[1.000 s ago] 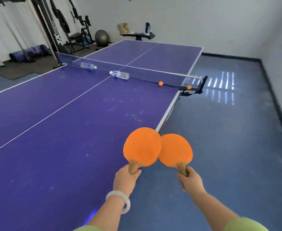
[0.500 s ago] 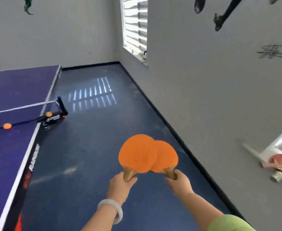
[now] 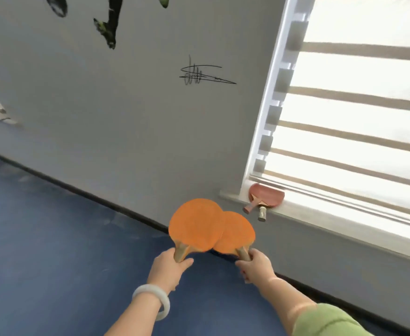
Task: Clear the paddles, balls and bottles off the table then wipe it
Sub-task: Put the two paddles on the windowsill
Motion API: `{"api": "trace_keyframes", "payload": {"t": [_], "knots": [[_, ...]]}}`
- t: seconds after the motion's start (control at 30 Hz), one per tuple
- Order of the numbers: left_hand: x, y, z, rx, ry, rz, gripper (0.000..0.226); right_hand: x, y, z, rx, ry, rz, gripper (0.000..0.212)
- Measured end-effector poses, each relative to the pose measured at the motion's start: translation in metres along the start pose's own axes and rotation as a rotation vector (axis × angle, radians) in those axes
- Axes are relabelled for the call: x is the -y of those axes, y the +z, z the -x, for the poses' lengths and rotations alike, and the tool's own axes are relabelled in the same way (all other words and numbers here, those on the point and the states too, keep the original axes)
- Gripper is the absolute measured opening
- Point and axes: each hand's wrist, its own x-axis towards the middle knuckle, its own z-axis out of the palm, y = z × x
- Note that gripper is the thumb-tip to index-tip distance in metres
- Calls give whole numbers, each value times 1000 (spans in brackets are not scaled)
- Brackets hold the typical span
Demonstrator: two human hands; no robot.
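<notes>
My left hand [image 3: 168, 266] grips the wooden handle of an orange paddle [image 3: 195, 224], held upright in front of me. In my right hand [image 3: 256, 266] is a second orange paddle [image 3: 238, 235], its blade partly tucked behind the first. Both blades overlap above the blue floor, close to a grey wall. Two red paddles [image 3: 268, 196] lie on the window sill [image 3: 320, 223] just beyond and to the right of the ones I hold. The table, balls and bottles are out of view.
A grey wall [image 3: 126, 117] with a black signature and dark stickers faces me, a black skirting strip along its foot. A window with striped blinds [image 3: 359, 105] fills the right side. Blue floor [image 3: 53, 251] spreads to the left and below.
My view has swung right, away from the table, which has left the frame. The window sill with the red paddles is now close in front. Both hands still hold the orange paddles.
</notes>
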Motion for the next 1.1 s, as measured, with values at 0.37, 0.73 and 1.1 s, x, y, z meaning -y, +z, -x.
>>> {"api": "trace_keyframes", "payload": {"t": [0.37,0.73,1.1], "knots": [[-108,96,-136,249,117,-198,15,-17,-97,-113,-162,167,-141,16],[-169,179,-245,342,25,-327,22,-29,-155,-237,-101,209,-208,14],[-180,218,-339,496,-8,-437,14,-33,-136,-306,-121,274,-340,40]]}}
